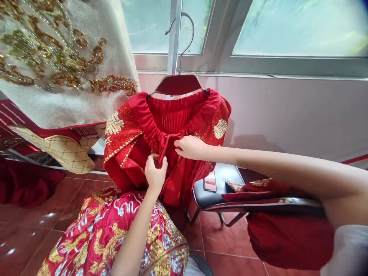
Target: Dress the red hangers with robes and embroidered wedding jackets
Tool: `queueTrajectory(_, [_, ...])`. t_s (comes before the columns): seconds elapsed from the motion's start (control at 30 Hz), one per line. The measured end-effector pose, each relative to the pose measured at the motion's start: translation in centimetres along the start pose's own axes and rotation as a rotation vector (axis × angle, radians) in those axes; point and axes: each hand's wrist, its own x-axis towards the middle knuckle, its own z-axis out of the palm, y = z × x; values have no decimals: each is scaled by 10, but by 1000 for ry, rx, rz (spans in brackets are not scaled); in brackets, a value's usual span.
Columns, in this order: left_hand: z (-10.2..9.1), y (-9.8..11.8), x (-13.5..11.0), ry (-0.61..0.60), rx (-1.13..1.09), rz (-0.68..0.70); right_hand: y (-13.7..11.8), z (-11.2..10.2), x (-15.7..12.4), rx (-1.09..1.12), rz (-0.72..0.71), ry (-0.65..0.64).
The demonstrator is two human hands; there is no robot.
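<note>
Your red garment (178, 184) hangs straight ahead from a hanger (179, 85), its hook reaching across a pale pole (173, 57) before the window (301, 30) and wall (301, 111). Your left hand (155, 171) has thumb and fingers narrow around the cord (163, 147) dangling at the garment's front; your right hand (191, 147) has its fingers folded in, pinching the cord by the waistband. A phone (210, 183) lies at the chair's (230, 172) left end, red cloth (261, 188) toward its right. Embroidered fabric (97, 230) spreads under your left forearm, above red floor tiles (230, 237).
</note>
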Motion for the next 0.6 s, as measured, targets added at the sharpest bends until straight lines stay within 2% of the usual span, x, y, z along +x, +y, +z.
queueTrajectory(0.1, [10,-14,-21,-10,273,-63,8,-4,-4,199,-70,28])
queueTrajectory(0.2, [22,-36,-37,-214,452,-159,13,-1,-4,398,-138,90])
queueTrajectory(0.27, [28,-51,-40,-317,463,-186,14,3,-2,488,-145,135])
queueTrajectory(0.33, [32,-60,-40,-343,363,-132,13,5,0,552,-131,167])
queueTrajectory(0.43, [36,-65,-38,-313,93,-46,10,3,1,658,-110,163])
queueTrajectory(0.5, [40,-65,-40,-292,-66,-60,8,2,0,780,-99,134])
queueTrajectory(0.6, [45,-63,-46,-294,-167,-102,8,7,2,975,-82,99])
